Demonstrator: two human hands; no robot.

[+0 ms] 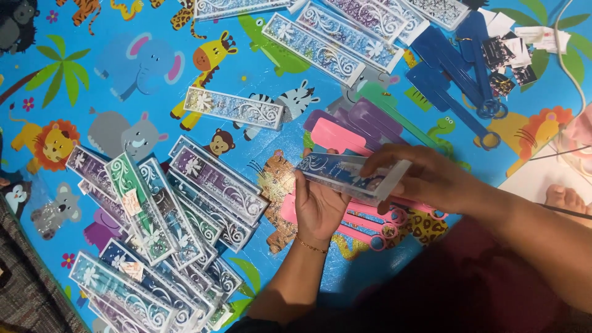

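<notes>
Gripping one clear patterned box (pixel 348 174), left hand (pixel 317 206) and right hand (pixel 425 179) hide the pink strips (pixel 370 231) beneath

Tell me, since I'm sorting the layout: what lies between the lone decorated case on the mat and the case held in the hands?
In the head view, between the lone case and the held case, only the mat shows, with its printed zebra.

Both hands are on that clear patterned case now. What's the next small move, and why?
Probably press the clear case fully shut. The left hand cradles it from below while the right hand pinches its right end, and it is held above the mat, apart from the finished pile of cases at left.
</notes>
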